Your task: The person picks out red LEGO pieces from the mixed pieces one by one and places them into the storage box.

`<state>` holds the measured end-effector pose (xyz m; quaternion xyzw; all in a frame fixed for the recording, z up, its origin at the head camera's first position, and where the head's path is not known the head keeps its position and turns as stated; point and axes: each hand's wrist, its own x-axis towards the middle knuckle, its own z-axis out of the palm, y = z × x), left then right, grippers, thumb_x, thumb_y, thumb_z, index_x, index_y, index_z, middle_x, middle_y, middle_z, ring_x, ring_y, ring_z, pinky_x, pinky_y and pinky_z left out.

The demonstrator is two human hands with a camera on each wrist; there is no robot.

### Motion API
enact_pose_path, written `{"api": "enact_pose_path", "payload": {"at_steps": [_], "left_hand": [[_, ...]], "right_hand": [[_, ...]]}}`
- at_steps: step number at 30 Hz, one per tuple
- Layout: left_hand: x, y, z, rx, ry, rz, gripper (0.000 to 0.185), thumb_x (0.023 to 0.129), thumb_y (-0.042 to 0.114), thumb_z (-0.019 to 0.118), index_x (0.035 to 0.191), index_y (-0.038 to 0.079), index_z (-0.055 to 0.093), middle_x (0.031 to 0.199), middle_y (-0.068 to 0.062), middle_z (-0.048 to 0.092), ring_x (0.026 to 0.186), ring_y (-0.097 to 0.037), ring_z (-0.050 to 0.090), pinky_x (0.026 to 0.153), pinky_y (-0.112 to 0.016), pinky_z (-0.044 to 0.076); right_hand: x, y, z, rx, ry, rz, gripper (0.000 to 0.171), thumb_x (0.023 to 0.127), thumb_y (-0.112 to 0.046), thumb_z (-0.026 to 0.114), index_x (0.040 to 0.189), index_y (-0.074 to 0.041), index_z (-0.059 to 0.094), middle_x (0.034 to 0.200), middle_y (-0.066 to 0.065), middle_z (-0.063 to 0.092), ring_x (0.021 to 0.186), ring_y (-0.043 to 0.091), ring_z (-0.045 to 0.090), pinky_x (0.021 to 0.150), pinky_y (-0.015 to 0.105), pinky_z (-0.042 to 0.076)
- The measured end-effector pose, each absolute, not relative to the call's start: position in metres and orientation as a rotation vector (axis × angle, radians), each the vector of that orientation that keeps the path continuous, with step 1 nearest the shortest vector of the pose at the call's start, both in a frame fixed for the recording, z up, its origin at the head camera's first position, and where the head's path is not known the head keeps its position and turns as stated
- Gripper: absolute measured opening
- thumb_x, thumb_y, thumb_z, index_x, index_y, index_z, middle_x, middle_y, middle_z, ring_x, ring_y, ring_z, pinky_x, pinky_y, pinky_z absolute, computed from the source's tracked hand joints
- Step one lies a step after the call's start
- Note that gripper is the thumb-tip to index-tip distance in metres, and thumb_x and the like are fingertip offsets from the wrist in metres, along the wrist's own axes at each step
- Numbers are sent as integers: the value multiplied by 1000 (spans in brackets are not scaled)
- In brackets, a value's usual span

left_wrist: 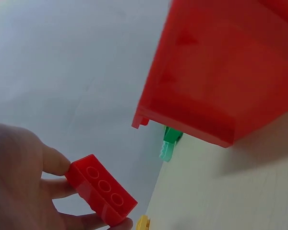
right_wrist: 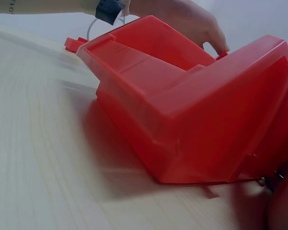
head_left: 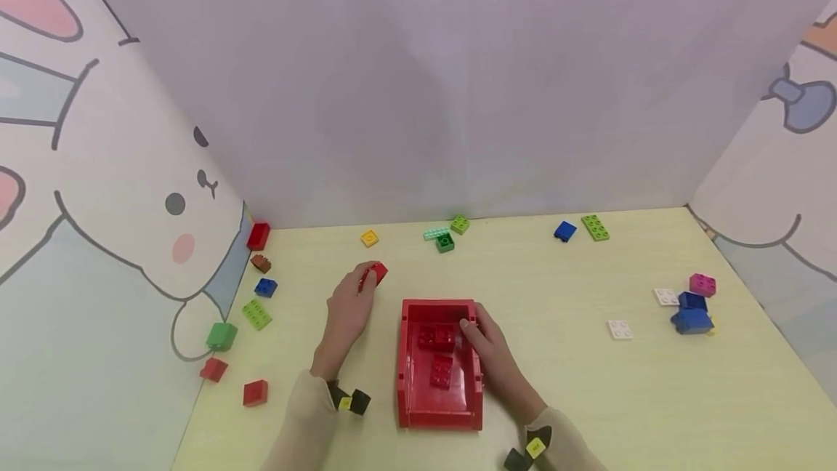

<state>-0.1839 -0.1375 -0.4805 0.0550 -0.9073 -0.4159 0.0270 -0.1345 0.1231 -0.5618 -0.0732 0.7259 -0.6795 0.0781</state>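
My left hand (head_left: pixel 366 282) pinches a red brick (head_left: pixel 375 272) just above the table, left of and beyond a red bin (head_left: pixel 408 362). In the left wrist view the fingers (left_wrist: pixel 55 160) hold that red brick (left_wrist: pixel 103 191), and the red bin (left_wrist: pixel 221 72) fills the upper right. My right hand (head_left: pixel 472 329) grips the bin's right wall, its fingertips over the rim. Inside the bin lie red bricks (head_left: pixel 437 337) and another red brick (head_left: pixel 441 371). The right wrist view is filled by the red bin (right_wrist: pixel 197 105), with the left hand (right_wrist: pixel 182 19) behind it.
Loose bricks line the left wall: red (head_left: pixel 258 235), blue (head_left: pixel 265 287), green (head_left: pixel 221 336), red (head_left: pixel 255 392). At the back lie a yellow brick (head_left: pixel 369 238), green brick (head_left: pixel 445 242), blue brick (head_left: pixel 565 230) and lime plate (head_left: pixel 595 227). White plates (head_left: pixel 620 329) and a blue-pink stack (head_left: pixel 692 311) sit right.
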Motion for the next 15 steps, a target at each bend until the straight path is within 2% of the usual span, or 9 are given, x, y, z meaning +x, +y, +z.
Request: {"api": "enact_pose_path", "payload": {"at_steps": [4, 11, 15], "left_hand": [[-176, -140, -478, 186, -2730, -1508, 40, 111, 37, 45, 146, 22, 59, 138, -9, 66, 120, -30, 61, 98, -51, 56], [-170, -143, -480, 158, -2666, -1678, 40, 111, 37, 43, 145, 22, 59, 142, -9, 63, 128, -31, 59, 105, -53, 54], [-166, -144, -479, 178, -2666, -1680, 39, 111, 37, 45, 144, 24, 60, 141, -8, 63, 127, -30, 59, 103, -51, 55]], "right_hand": [[-135, 123, -562, -221, 2173, -2037, 45, 102, -32, 63, 144, -28, 46, 140, -1, 60, 133, 28, 58, 101, 32, 59], [-134, 123, -562, -233, 2181, -2034, 45, 103, -33, 61, 145, -28, 46, 140, -1, 60, 133, 28, 58, 102, 31, 58], [-135, 123, -563, -236, 2187, -2029, 44, 103, -34, 61, 144, -28, 46, 140, -1, 60, 133, 27, 58, 103, 31, 58]]}}
